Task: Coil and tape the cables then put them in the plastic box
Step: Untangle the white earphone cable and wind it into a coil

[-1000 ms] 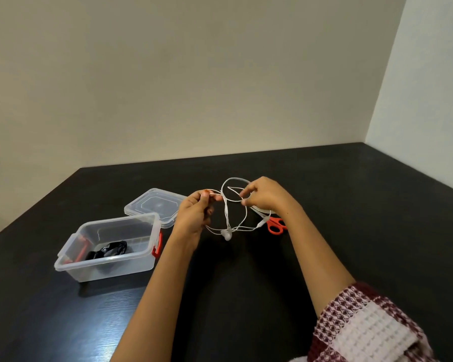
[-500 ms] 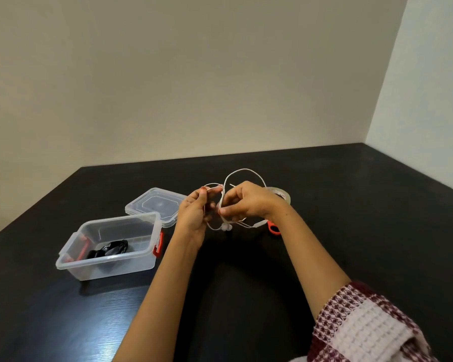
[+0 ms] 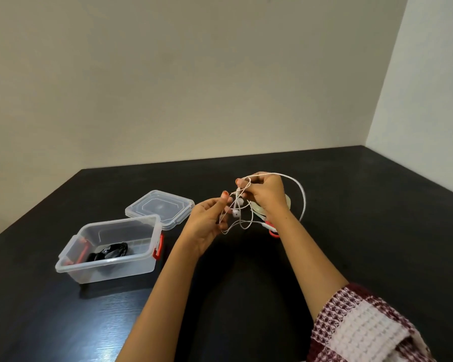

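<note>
Hands above table, left hand (image 3: 207, 226) pinching white earphone cable (image 3: 302, 194), right hand (image 3: 266, 195) gripping its loops

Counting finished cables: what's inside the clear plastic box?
One black bundle lies on the floor of the plastic box, probably a coiled cable. Its lower part blurs behind the front wall, so tape cannot be confirmed. The lid lies off, beside the box.

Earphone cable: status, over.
Left hand and right hand pinch white earphone cable, loosely looped, untaped. Plastic box open, black cable inside. Tape, scissors behind right hand.
</note>
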